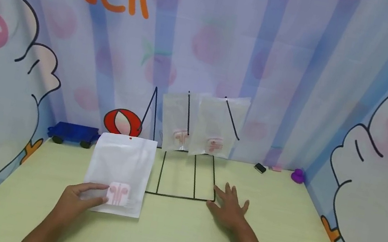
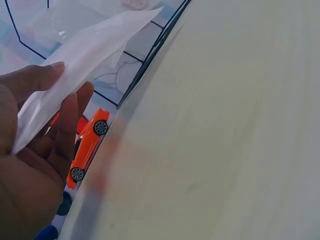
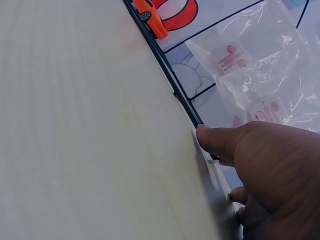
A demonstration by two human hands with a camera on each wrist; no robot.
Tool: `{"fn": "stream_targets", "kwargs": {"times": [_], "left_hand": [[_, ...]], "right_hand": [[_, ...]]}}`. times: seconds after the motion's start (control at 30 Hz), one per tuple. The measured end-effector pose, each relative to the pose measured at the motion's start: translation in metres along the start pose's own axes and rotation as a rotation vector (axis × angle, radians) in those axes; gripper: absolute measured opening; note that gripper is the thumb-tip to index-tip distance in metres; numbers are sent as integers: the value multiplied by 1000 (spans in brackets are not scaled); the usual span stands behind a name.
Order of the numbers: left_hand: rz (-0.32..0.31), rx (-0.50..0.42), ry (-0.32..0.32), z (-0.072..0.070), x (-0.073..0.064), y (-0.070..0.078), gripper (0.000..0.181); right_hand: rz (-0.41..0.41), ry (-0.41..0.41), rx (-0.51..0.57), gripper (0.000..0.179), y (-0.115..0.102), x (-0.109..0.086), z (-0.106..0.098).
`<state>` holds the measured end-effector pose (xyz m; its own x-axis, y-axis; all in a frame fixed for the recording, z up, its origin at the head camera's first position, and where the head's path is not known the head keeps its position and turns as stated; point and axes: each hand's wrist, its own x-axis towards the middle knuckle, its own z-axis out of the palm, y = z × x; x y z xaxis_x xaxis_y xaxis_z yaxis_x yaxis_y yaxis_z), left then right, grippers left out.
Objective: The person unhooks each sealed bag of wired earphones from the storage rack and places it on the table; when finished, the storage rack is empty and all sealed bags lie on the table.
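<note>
My left hand (image 1: 75, 199) pinches the lower left of a white pouch (image 1: 121, 160) between thumb and fingers. Pink earphones in a small square case (image 1: 118, 194) show at its bottom, and a small hole sits near its top edge. The pouch is raised in front of the black wire rack (image 1: 180, 198). Two similar pouches, a left one (image 1: 176, 113) and a right one (image 1: 217, 118), hang from the rack's prongs, each with pink earphones low inside. With fingers spread, my right hand (image 1: 230, 209) rests at the rack's front right corner, its thumb (image 3: 220, 140) against the wire.
A blue toy truck (image 1: 73, 133) stands at the back left. An orange toy car (image 2: 90, 145), hidden from the head view, sits beside the rack. A small black piece (image 1: 259, 168), a pink block (image 1: 276, 169) and a purple object (image 1: 298, 175) lie at the back right. Printed curtains enclose the table.
</note>
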<state>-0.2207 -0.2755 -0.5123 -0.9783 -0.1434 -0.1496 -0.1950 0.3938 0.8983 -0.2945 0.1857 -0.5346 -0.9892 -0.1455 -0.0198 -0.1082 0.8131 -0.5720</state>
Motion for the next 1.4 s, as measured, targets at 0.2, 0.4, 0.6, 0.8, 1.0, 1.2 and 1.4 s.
{"fn": "stream_targets", "kwargs": {"times": [0.2, 0.4, 0.6, 0.8, 1.0, 1.2, 1.4], "left_hand": [[-19, 31, 0, -14, 5, -5, 55], [-27, -8, -24, -22, 7, -12, 53], [-73, 0, -47, -24, 11, -11, 58], [-102, 16, -37, -28, 12, -12, 62], [-116, 33, -47, -30, 16, -16, 59], [-114, 90, -63, -28, 15, -17, 58], [-113, 152, -66, -28, 16, -18, 67]], "right_hand": [[5, 4, 4, 65, 1, 1, 0], [4, 9, 10, 66, 1, 1, 0], [7, 8, -1, 67, 2, 1, 1], [3, 12, 2, 66, 2, 1, 1], [-7, 22, 14, 66, 2, 2, 3], [-17, 25, 13, 69, 5, 1, 4], [-22, 25, 19, 69, 4, 0, 5]]}}
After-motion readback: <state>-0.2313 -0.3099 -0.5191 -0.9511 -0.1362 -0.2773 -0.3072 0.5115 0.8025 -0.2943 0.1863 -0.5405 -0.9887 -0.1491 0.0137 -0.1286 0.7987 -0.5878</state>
